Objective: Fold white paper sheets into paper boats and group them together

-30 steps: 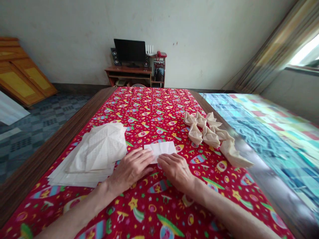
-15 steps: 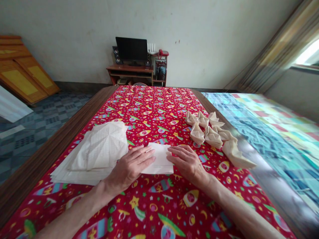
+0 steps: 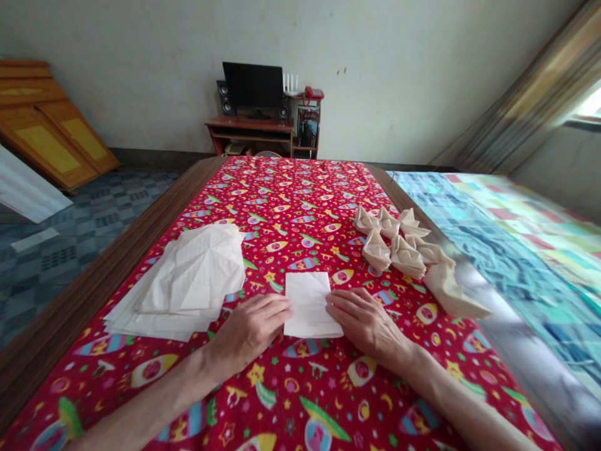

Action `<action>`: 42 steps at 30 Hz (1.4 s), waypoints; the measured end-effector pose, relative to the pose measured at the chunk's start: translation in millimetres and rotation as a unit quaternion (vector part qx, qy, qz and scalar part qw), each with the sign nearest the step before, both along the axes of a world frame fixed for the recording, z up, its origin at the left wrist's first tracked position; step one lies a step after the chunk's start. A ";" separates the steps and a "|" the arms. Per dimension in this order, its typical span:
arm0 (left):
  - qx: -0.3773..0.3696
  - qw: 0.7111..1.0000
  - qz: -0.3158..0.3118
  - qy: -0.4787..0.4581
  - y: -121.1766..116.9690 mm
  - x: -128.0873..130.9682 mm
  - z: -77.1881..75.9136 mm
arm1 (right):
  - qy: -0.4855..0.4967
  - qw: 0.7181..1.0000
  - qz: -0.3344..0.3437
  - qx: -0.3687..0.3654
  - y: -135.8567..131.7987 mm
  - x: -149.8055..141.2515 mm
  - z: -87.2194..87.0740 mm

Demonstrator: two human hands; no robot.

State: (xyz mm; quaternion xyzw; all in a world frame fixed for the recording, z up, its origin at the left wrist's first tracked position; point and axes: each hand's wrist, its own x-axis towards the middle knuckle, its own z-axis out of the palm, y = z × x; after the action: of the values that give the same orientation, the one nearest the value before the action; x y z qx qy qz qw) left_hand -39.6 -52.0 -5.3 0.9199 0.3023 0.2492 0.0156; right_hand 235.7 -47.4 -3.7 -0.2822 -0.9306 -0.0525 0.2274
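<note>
1. Two bare hands lie flat and apart, the left hand [image 3: 251,332] and the right hand [image 3: 366,322] each with fingertips at one side of a folded white paper sheet [image 3: 310,307].
2. Its long axis points away from the person; neither hand is clearly nearer.
3. Beneath lies a red rocket-print tablecloth [image 3: 300,200], bearing a stack of white paper [image 3: 173,313] and cream folded paper boats [image 3: 394,247].
4. Beyond stands a low wooden desk [image 3: 248,125].

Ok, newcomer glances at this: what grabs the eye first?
The red rocket-print tablecloth dominates the middle of the view. At its centre, the left hand and right hand lie flat at either side of a folded white sheet. Cream folded paper boats cluster to the right, and a creased paper stack lies to the left.
</note>
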 end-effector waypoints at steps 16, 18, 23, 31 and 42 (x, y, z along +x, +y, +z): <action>-0.136 0.978 0.125 -0.096 11.5 18.8 -9.8 | 0.180 0.935 -0.175 -0.249 9.3 -15.0 1.9; -0.123 0.977 0.146 -0.092 11.5 20.1 -9.6 | 0.197 0.924 -0.208 -0.253 9.7 -17.5 0.1; -0.116 0.967 0.226 -0.035 15.6 22.8 -4.1 | 0.209 0.906 -0.264 -0.255 12.2 -22.3 -5.3; -0.187 0.934 0.304 0.007 27.1 29.9 8.3 | 0.152 0.926 -0.285 -0.195 10.2 -28.0 -5.6; -0.185 0.937 0.296 0.001 29.3 31.9 9.1 | 0.115 0.954 -0.256 -0.103 9.3 -32.8 -6.6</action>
State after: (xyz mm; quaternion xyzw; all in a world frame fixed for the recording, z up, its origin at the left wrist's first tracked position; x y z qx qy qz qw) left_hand -7.7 -22.7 3.8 0.7701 0.6016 0.1808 0.1109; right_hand 202.9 -38.0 -10.3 -0.5371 -0.7949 0.0202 0.2817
